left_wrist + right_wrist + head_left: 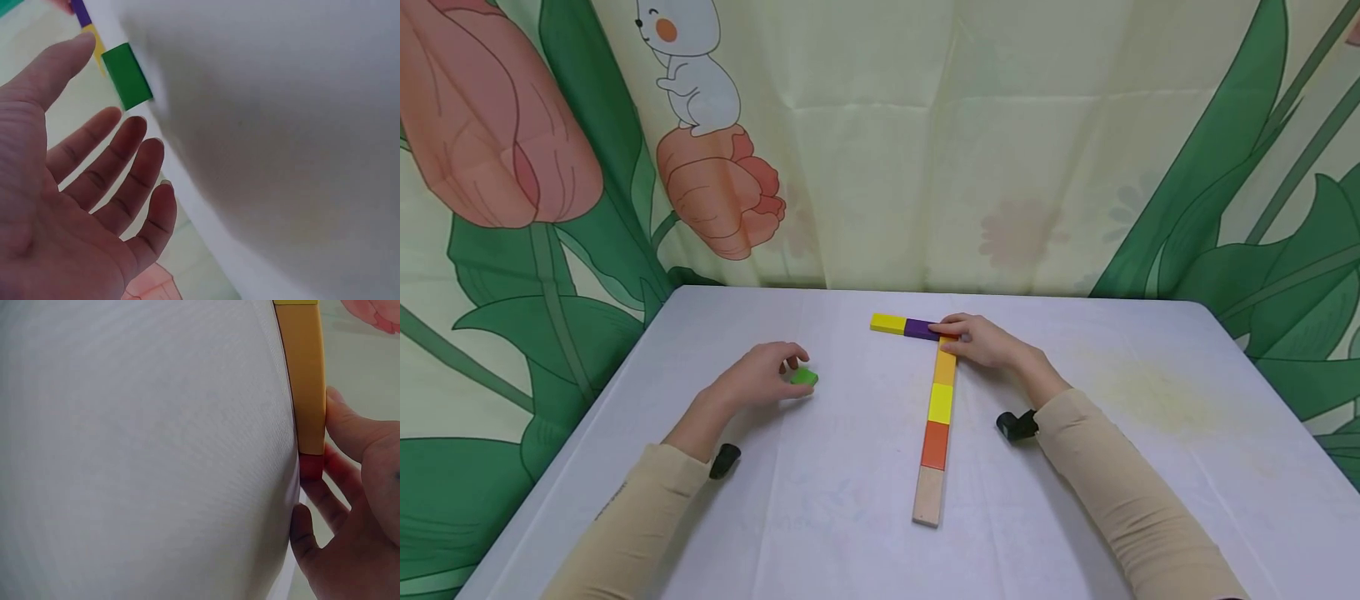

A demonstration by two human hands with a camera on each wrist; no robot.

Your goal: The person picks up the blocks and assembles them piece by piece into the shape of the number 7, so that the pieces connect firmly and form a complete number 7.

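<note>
My left hand (767, 372) is beside a green block (804, 377) on the table. In the left wrist view its fingers are spread and loosely bent, with the green block (127, 76) beyond the fingertips. My right hand (988, 340) is at the corner where two rows of flat blocks meet. There its thumb and fingers pinch a red block (311, 467), mostly hidden in the head view, at the end of an orange block (945, 369). The index finger lies over the end of a purple block (919, 329).
Left of the purple block lies a yellow block (887, 323). Below the orange block, another yellow block (940, 403), an orange-red block (935, 445) and a plain wood block (928, 496) continue the row toward me. A white cloth covers the table (850, 467); a printed curtain (880, 167) hangs behind.
</note>
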